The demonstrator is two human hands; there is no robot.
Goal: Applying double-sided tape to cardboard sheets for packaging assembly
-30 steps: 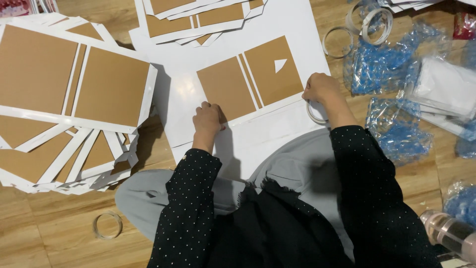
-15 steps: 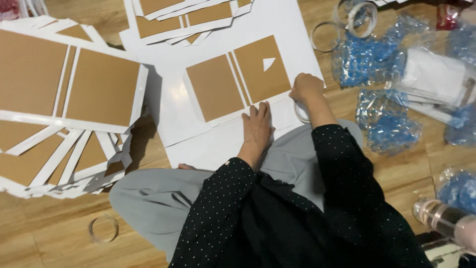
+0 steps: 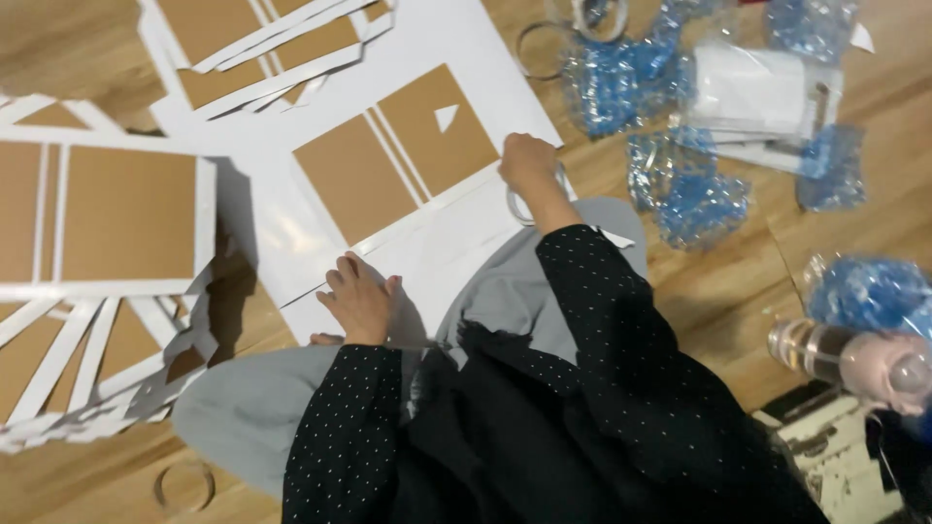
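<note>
A large white sheet [image 3: 291,209] lies on the wooden floor and over my lap, with two brown cardboard panels [image 3: 354,180] stuck on it. The right panel [image 3: 437,131] has a small white triangle. My left hand [image 3: 359,299] rests palm down with fingers spread on the sheet's near part, below the panels. My right hand [image 3: 529,163] is curled at the sheet's right edge, closed over a clear tape roll [image 3: 517,207] that shows under its fingers.
Stacks of white-framed brown boards lie at the left [image 3: 116,213] and at the top [image 3: 262,39]. Crumpled blue plastic wrappers [image 3: 689,199] and a white packet [image 3: 757,92] lie to the right. Empty tape rings [image 3: 184,485] sit on the floor. A bottle [image 3: 845,354] lies at lower right.
My left hand slid along the sheet below the panels, first right, then back left and closer to me. My right hand stayed at the sheet's right edge. The view shifted.
</note>
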